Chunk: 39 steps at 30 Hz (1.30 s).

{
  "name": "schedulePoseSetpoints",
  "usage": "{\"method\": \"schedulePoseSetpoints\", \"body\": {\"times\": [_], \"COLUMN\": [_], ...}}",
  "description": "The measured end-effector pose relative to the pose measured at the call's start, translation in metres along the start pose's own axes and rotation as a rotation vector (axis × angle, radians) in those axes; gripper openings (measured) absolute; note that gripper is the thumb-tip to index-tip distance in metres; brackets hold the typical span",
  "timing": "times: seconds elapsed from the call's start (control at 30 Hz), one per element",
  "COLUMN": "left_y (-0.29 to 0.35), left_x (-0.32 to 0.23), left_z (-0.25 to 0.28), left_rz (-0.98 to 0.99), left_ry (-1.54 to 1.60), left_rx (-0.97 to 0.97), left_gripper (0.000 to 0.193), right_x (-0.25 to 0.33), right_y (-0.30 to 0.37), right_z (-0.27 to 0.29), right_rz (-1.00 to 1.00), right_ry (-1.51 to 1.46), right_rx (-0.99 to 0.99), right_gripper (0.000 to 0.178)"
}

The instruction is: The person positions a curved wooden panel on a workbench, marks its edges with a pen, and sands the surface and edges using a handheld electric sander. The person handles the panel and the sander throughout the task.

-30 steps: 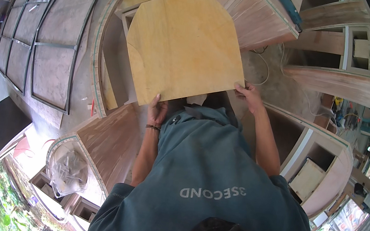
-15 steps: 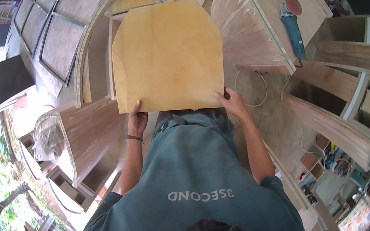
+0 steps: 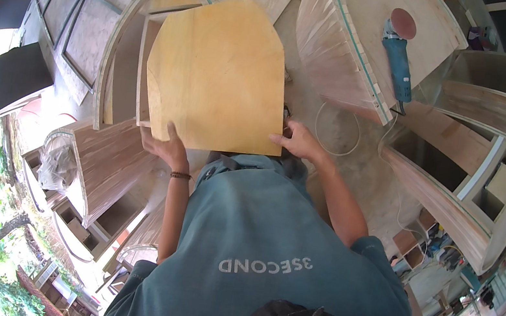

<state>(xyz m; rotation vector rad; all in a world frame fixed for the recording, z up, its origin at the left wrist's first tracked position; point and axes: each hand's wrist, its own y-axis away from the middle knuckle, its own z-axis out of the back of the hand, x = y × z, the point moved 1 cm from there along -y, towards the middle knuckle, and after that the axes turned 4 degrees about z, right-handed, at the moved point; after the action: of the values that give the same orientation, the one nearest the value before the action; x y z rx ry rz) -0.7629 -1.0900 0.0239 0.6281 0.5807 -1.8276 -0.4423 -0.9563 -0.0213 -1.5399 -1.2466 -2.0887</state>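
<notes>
A yellowish plywood panel with a rounded, angled far end lies in front of me, partly over an open curved wooden cabinet. At its near right corner my right hand grips the edge, thumb on top and the other fingers partly hidden. By the near left corner is my left hand, open, with thumb and fingers spread. Its thumb lies against the panel's face, and its fingertips reach the cabinet's near edge.
A blue angle grinder with a reddish disc rests on a wooden piece at the far right, its cord looping over the floor. More unfinished cabinets stand right, another near left. A metal frame lies far left.
The panel has shifted left and turned slightly, squaring up to me. My left hand has let go of the near edge and spread toward the cabinet. My right hand keeps its grip.
</notes>
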Motion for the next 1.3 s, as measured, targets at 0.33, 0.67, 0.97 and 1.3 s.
{"method": "schedulePoseSetpoints", "body": {"times": [0.33, 0.67, 0.97, 1.3], "left_y": [0.048, 0.058, 0.065, 0.064], "left_x": [-0.177, -0.171, -0.153, -0.141], "left_z": [-0.159, -0.17, -0.146, -0.137], "left_rz": [-0.774, -0.813, -0.796, -0.824], "left_ry": [-0.41, -0.364, -0.263, -0.085], "left_rx": [0.502, 0.526, 0.585, 0.593], "left_gripper": [0.098, 0.109, 0.097, 0.084], "right_x": [0.025, 0.007, 0.046, 0.081], "right_y": [-0.004, -0.038, -0.074, 0.001], "right_z": [0.029, 0.343, 0.37, 0.325], "right_rz": [-0.115, 0.019, -0.309, -0.03], "right_ry": [0.332, 0.927, 0.336, 0.273], "right_rx": [0.217, -1.108, -0.434, -0.688], "right_gripper": [0.048, 0.062, 0.037, 0.047]}}
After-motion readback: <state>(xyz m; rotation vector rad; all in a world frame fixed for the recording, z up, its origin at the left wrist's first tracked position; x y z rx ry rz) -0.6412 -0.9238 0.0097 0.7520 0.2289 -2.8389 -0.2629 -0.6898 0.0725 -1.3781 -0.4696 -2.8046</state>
